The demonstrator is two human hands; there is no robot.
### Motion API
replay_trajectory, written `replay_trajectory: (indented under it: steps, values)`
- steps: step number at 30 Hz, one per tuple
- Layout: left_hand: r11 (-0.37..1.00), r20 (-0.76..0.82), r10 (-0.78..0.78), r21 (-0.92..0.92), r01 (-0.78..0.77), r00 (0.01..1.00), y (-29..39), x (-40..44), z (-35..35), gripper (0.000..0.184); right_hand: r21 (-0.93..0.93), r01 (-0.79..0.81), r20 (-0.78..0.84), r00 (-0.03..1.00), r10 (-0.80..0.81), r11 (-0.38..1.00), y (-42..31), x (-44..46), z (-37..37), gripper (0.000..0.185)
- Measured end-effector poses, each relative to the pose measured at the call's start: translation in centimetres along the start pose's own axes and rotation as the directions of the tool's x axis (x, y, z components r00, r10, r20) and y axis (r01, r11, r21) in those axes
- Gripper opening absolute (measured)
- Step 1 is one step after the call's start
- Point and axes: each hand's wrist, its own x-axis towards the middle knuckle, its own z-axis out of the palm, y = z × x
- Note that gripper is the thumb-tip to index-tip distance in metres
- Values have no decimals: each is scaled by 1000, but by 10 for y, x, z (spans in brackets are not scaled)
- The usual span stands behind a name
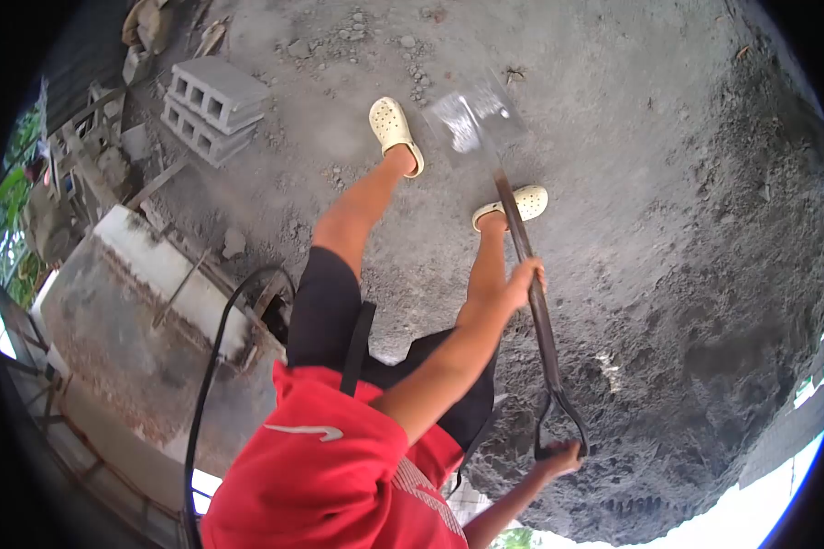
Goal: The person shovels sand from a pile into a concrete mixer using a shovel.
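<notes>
A shovel (542, 320) slants across the view, its flat metal blade (476, 119) smeared by motion near my feet at the top. My left hand (525, 282) is wrapped around the middle of the shaft. Lower down, my right hand (561, 460) grips the crossbar of the D-shaped handle (560, 425). The blade is over the grey ground between and just beyond my two cream clogs (395, 133). Whether it touches the ground, I cannot tell; it looks to carry no load.
A large mound of grey sand-like material (687, 302) rises along the right side. Hollow concrete blocks (215, 101) are stacked at upper left. A stained white-edged slab (146, 293) and scrap wood (82, 156) lie at left. A black cable (212, 366) curves beside me.
</notes>
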Motion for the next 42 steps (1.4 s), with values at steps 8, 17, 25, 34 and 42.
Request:
replay_trajectory:
  steps: [8,17,25,34,42]
  values:
    - [835,-107,460,390,-388,881,114,-18,58,15,-93,33,54,998,-28,995,2,2,116,17]
    - [865,-166,497,171,-471,852,337,-46,54,15,215,-195,427,900,88,957,31,-81,311,6]
    - [448,96,856,350,-823,507,451,-244,132,19,350,-296,734,676,-63,889,-37,-167,405,7]
    - [383,179,847,449,-808,501,353,-212,141,23,274,-242,681,732,-11,931,-12,-91,351,8]
    - [844,15,441,335,-420,898,148,-27,32,21,204,-226,448,887,115,953,113,54,155,12]
